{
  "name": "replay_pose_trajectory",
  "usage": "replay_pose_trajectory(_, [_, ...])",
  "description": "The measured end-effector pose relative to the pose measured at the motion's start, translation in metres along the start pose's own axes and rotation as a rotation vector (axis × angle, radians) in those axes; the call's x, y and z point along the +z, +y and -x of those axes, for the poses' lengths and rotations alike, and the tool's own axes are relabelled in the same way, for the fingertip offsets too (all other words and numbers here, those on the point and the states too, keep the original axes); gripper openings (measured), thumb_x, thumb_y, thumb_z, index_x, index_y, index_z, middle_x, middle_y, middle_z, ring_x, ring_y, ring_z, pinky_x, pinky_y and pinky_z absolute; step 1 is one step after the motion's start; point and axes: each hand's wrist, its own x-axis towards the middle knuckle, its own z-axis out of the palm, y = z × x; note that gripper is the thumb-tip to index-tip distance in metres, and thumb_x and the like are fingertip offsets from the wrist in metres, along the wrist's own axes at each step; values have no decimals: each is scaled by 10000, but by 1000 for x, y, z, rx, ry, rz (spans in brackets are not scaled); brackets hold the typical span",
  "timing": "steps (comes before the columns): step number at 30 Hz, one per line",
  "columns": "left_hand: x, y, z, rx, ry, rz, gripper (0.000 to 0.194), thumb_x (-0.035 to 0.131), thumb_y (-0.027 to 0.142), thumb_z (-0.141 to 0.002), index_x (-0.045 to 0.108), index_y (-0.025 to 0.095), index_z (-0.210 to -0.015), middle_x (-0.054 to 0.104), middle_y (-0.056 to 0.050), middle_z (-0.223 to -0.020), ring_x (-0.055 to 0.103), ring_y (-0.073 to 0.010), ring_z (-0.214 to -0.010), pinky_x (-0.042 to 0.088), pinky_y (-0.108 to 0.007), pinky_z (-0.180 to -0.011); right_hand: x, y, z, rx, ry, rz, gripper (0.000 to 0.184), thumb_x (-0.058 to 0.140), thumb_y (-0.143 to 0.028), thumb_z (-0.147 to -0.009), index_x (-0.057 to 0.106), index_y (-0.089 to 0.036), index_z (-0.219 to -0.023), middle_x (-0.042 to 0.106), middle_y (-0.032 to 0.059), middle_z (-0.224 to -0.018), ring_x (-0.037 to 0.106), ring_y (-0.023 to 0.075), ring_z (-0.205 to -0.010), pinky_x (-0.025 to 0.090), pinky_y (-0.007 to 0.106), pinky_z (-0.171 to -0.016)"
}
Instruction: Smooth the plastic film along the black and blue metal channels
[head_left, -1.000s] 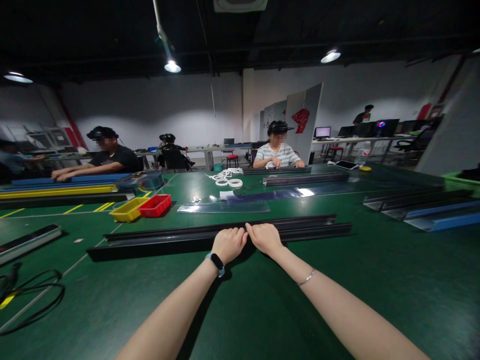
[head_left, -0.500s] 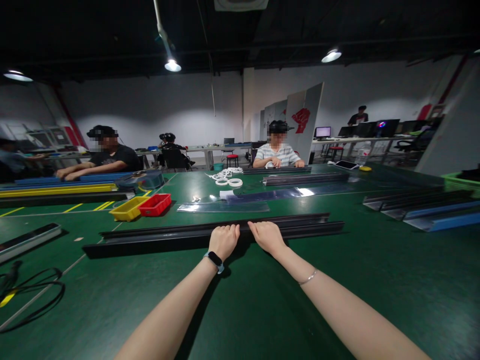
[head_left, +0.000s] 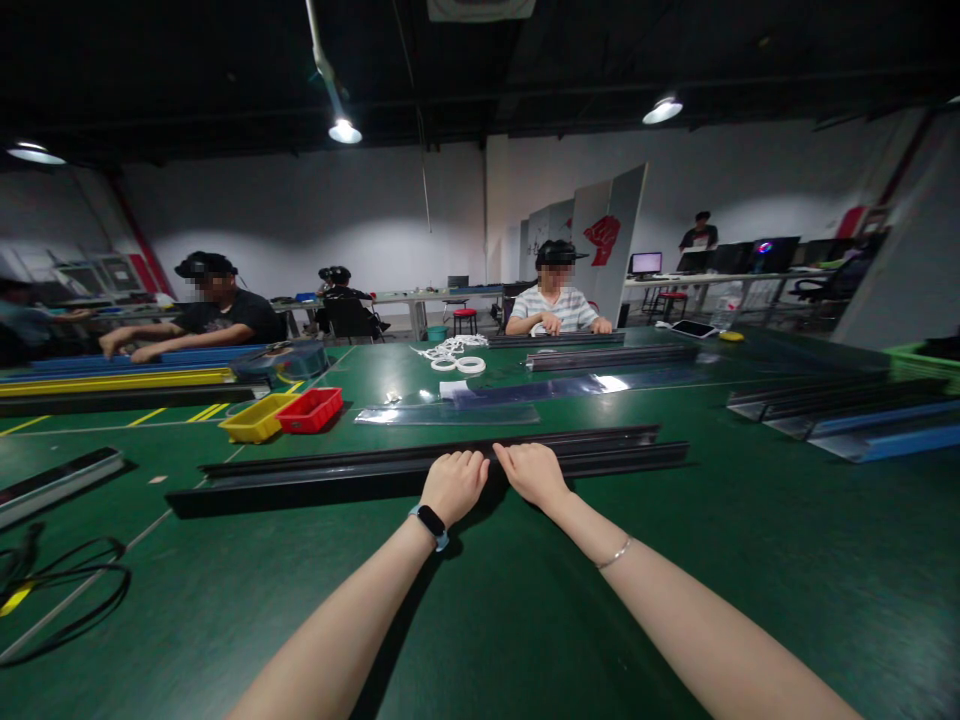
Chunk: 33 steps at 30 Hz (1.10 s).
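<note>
A long black channel-shaped profile (head_left: 300,486) lies crosswise on the green table in front of me. Near its middle, my left hand (head_left: 454,484) is closed over the near edge, fingers curled down into the channel. Close beside it, my right hand (head_left: 534,474) grips the same profile, its thumb pointing toward the left hand. Most fingertips are hidden behind the knuckles and the profile's wall. Both hands are almost touching each other.
Beyond the profile are a yellow bin (head_left: 257,419), a red bin (head_left: 310,410), clear plastic strips (head_left: 450,414) and white rings (head_left: 457,364). More profiles (head_left: 862,420) lie at right. A black cable (head_left: 82,600) is at left. Co-workers sit across the table.
My left hand has slid slightly right along the profile, closer to my right hand. The profile and my right hand look nearly unmoved. A co-worker at left has shifted their hands.
</note>
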Motion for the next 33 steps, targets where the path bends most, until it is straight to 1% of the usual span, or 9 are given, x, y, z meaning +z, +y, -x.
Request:
replay_pose_trajectory(13, [-1,0,-1,-8,12,9,308,246,314,-840,475,154,-710,503,-38,-639,453,-108,-627,286,-258,-595,0,1,-1,13,-29,11,588,151,-416,-851,624,-134,-644,588,80,-626,521,99,-605,292,210,-592])
replay_pose_trajectory(24, [0,0,-1,0,12,12,304,250,312,-839,476,157,-706,502,-36,-642,459,-111,-633,292,-254,-600,2,1,-1,30,-10,-12,569,168,-419,-847,618,-152,-625,589,65,-616,522,110,-599,288,201,-578])
replay_pose_trajectory(33, [0,0,-1,-3,13,7,301,256,310,-837,478,153,-709,508,-40,-640,462,-110,-640,296,-254,-607,3,1,-2,28,-22,7,577,153,-416,-849,618,-152,-631,590,65,-625,527,107,-603,281,210,-567])
